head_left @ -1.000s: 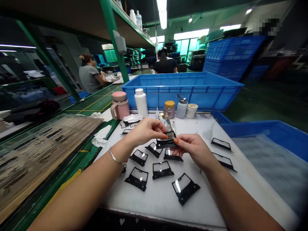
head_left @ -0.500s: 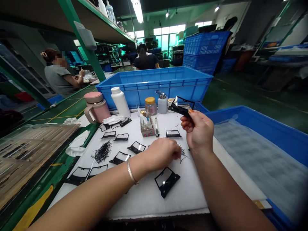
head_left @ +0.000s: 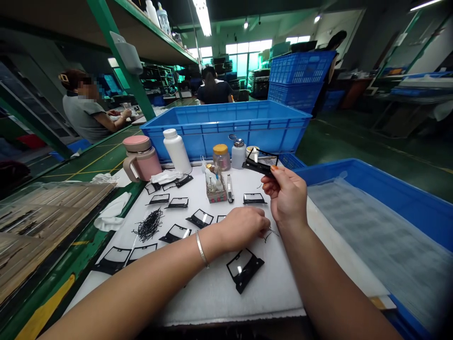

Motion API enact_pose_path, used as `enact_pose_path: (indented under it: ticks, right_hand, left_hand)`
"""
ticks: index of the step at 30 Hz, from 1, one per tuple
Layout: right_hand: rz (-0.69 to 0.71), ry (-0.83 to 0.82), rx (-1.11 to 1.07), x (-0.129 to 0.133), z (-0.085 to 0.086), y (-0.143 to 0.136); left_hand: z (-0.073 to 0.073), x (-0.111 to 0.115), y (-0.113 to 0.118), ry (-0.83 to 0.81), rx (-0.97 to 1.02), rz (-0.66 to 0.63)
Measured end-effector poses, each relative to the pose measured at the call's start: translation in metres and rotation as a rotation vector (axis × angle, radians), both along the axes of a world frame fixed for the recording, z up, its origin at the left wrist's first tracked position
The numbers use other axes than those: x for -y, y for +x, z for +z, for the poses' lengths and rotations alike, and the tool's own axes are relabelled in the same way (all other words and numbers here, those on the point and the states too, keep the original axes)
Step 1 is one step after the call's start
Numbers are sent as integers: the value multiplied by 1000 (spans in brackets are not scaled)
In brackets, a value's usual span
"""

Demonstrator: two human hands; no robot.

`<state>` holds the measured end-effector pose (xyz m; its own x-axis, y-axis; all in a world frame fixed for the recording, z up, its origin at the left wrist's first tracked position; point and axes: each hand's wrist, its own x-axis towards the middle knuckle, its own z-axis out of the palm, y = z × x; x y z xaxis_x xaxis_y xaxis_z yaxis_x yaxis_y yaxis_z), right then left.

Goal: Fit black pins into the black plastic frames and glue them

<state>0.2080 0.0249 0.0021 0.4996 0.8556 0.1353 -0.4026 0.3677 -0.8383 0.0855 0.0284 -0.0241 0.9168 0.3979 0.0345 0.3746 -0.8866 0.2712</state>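
A pink-lidded mug stands beside a white bottle before a blue crate, with 2 stacked baskets beyond.

The left hand hides its own fingertips, so its grip on the thin sliver beside them cannot be told, and it covers most of a small frame. The left forearm hides the lower part of another frame. A lifted frame partly blocks a white tub, while the right-hand blue bin runs past the picture's edge.
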Motion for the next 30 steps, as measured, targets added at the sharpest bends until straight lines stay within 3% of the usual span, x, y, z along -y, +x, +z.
enact_pose_path:
  ticks: [9, 17, 22, 26, 30]
  right_hand:
    - [22, -8, 13, 0, -3, -3]
    - [26, -28, 45, -3, -8, -6]
    - [26, -31, 52, -4, -8, -5]
    - [46, -34, 65, -4, -7, -5]
    - [139, -68, 110, -1, -8, -8]
  left_hand:
    - [9, -2, -19, 3, 90, 106]
    - [4, 4, -4, -21, -36, 15]
    - [9, 2, -10, -31, -18, 26]
    - [20, 2, -29, -145, 157, 110]
    - [47, 9, -59, -283, 408, 225]
